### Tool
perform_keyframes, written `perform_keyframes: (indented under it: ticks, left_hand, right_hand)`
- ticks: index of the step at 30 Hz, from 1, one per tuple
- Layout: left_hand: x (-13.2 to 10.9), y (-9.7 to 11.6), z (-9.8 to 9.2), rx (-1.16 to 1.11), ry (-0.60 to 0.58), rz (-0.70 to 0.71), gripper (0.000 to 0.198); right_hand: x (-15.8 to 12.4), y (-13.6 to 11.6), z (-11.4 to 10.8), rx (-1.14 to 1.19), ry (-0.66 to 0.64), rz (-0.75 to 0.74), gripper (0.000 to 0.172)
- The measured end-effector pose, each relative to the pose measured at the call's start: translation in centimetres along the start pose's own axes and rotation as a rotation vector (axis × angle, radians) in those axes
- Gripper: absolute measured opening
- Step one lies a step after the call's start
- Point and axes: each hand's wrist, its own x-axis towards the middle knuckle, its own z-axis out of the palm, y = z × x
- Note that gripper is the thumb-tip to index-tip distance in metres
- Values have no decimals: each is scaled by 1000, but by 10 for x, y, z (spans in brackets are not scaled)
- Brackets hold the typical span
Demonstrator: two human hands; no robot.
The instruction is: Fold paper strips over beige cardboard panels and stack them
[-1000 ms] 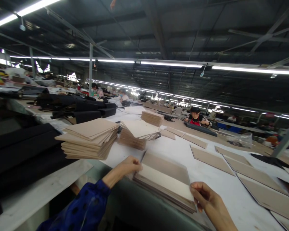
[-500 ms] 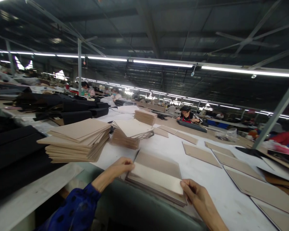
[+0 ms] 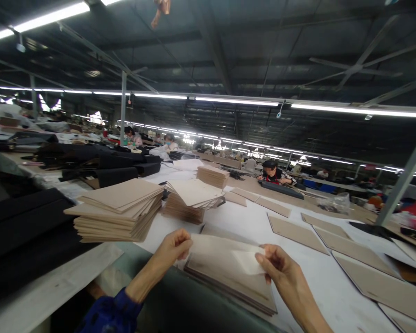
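Observation:
A low stack of tan cardboard sheets (image 3: 225, 282) lies on the white table (image 3: 253, 222) right in front of me. My left hand (image 3: 175, 247) pinches the left edge of the top sheet (image 3: 218, 252), which is raised a little off the stack. My right hand (image 3: 275, 266) pinches that same sheet at its right edge, where a pale corner is folded up.
A tall pile of cardboard sheets (image 3: 119, 212) stands at the left, two more piles (image 3: 190, 201) behind it. Single sheets (image 3: 296, 229) lie spread to the right. Black fabric rolls (image 3: 100, 164) lie at the far left. A seated person (image 3: 272, 173) works across the table.
Both hands have lifted the top sheet off the stack; before, they rested at the stack's two ends. The camera view has shifted slightly.

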Motion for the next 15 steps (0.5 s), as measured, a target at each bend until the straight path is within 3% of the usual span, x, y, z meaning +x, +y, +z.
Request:
perform_keyframes:
  ticks: [6, 10, 15]
  left_hand:
    - [-17, 23, 23, -243, 58, -72, 35]
    - [-21, 31, 34, -310, 84, -49, 36]
    - [-25, 41, 42, -234, 24, -25, 31]
  right_hand:
    - [-13, -14, -8, -149, -32, -32, 39]
    - [-22, -14, -12, -213, 54, -30, 46]
    - [-29, -14, -22, -268, 180, 21, 52]
